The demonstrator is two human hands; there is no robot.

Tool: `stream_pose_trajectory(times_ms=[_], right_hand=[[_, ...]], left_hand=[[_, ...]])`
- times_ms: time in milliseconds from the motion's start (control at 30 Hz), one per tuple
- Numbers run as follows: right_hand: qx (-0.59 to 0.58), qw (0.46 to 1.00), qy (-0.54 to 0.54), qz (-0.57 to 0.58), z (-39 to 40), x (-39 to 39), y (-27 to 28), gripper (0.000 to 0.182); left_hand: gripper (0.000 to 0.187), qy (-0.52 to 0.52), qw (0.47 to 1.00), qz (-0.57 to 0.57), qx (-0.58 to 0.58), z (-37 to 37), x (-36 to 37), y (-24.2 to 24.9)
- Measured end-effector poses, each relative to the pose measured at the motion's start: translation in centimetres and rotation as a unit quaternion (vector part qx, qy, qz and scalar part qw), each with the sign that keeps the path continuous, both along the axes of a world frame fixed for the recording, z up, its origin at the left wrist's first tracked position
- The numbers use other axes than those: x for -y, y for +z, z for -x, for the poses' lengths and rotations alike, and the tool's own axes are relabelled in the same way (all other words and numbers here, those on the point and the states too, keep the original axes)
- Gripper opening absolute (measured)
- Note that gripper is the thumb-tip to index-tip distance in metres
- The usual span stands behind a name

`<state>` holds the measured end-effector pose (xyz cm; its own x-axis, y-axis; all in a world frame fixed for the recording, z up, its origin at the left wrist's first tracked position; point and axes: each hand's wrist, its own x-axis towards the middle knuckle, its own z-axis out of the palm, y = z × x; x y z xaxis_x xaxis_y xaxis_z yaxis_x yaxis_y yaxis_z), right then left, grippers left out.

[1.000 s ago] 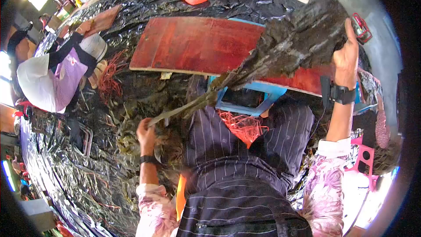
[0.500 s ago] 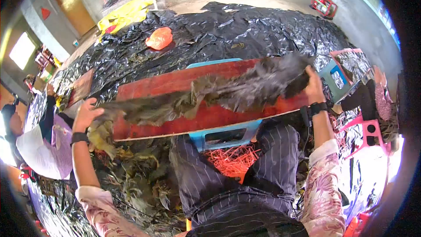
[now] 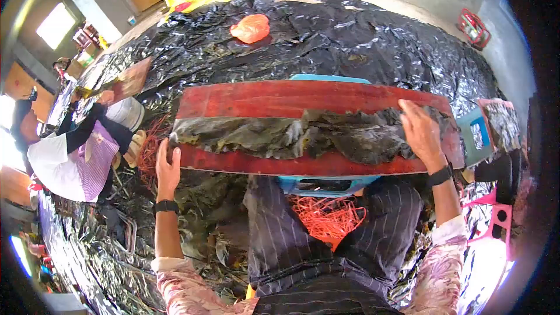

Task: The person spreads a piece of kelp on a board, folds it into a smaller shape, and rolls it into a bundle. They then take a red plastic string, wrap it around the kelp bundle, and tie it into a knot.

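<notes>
A long, ruffled, dark strip of what looks like kelp [image 3: 256, 137] lies lengthwise across a reddish wooden board [image 3: 245, 102]. My left hand [image 3: 168, 169] is at the board's left edge, fingers extended and thumb apart, its fingertips by the strip's left end. Toward the right end, my right hand [image 3: 421, 137] rests over the strip with its fingers stretched out. The board sits on a light blue plastic stool [image 3: 329, 185] in front of my knees. Under my right palm, part of the strip is hidden.
Red plastic strands [image 3: 326, 216] lie between my legs. More dark leafy strips [image 3: 216, 210] are heaped at my left. A co-worker [image 3: 87, 151] sits at left by another board [image 3: 133, 79]. Black sheeting [image 3: 350, 41] covers the floor, with an orange bag [image 3: 251, 28] on it.
The strip, stretched between both hands and blurred above the board, now lies along it. Both hands have come down and loosened. My view has turned left.
</notes>
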<state>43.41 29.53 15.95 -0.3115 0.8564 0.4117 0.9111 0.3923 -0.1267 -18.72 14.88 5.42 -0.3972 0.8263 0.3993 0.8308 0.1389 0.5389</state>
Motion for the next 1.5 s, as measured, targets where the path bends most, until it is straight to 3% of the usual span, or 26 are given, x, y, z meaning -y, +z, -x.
stream_pose_trajectory(times_ms=[67, 267, 367, 567, 600, 633, 700, 733, 800, 833, 933, 1167, 1267, 1333, 1367, 1500], right_hand=[[-0.048, 0.988, 0.121, 0.082, 1.3, -1.7, -2.5, 0.041], [-0.021, 0.986, 0.111, 0.125, 2.0, -2.9, -4.6, 0.042], [-0.042, 0.983, 0.103, 0.148, 1.2, -2.7, -4.6, 0.042], [-0.037, 0.983, 0.102, 0.147, 2.0, -2.8, -5.0, 0.043], [-0.027, 0.984, 0.111, 0.137, 2.4, -2.8, -5.2, 0.043], [-0.015, 0.985, 0.122, 0.124, 2.8, -3.1, -5.3, 0.043], [-0.012, 0.986, 0.111, 0.122, 2.8, -3.5, -5.5, 0.043], [-0.003, 0.987, 0.110, 0.113, 2.9, -3.4, -5.7, 0.043], [0.007, 0.989, 0.107, 0.101, 3.1, -3.2, -5.8, 0.043], [0.007, 0.989, 0.109, 0.102, 3.0, -3.1, -5.9, 0.043], [0.007, 0.990, 0.107, 0.093, 3.1, -3.4, -5.9, 0.043], [-0.004, 0.990, 0.114, 0.079, 2.9, -3.3, -6.3, 0.043], [-0.002, 0.991, 0.112, 0.072, 2.9, -3.2, -6.5, 0.043], [0.004, 0.992, 0.107, 0.072, 3.0, -3.2, -6.3, 0.043], [0.015, 0.992, 0.104, 0.076, 3.0, -3.2, -6.3, 0.044], [0.016, 0.992, 0.112, 0.065, 2.8, -3.2, -6.7, 0.046]], left_hand=[[0.048, -0.012, 0.994, 0.024, 0.105, 0.4, 0.5, 0.5], [0.042, -0.049, 0.984, -0.010, 0.170, 2.3, -1.7, 0.6], [0.026, -0.068, 0.976, 0.009, 0.208, 1.8, -3.6, 2.7], [0.020, 0.002, 0.993, 0.079, 0.090, 5.3, -5.8, 4.9], [0.019, -0.075, 0.991, 0.100, 0.039, 7.0, -6.0, 3.8], [0.018, -0.052, 0.983, 0.174, -0.029, 7.4, -6.3, 3.7], [0.028, -0.039, 0.983, 0.000, -0.177, 5.2, -6.2, 4.1], [0.036, -0.030, 0.992, 0.002, -0.119, 0.3, -6.3, 7.7], [0.027, -0.168, 0.977, -0.029, -0.125, -7.0, -6.3, 10.9], [0.028, -0.227, 0.972, 0.019, -0.061, -9.8, -6.1, 10.8], [0.035, -0.326, 0.934, 0.072, -0.126, -15.2, -6.1, 10.0], [0.019, -0.341, 0.916, 0.097, -0.189, -14.9, -7.0, 9.2], [0.012, -0.349, 0.926, 0.104, -0.103, -14.8, -8.0, 10.2], [0.010, -0.315, 0.938, 0.140, 0.047, -14.3, -9.7, 10.7], [0.011, -0.295, 0.945, 0.128, 0.059, -14.2, -11.1, 10.6], [0.020, -0.207, 0.967, 0.077, -0.126, -13.3, -16.7, 8.2]])
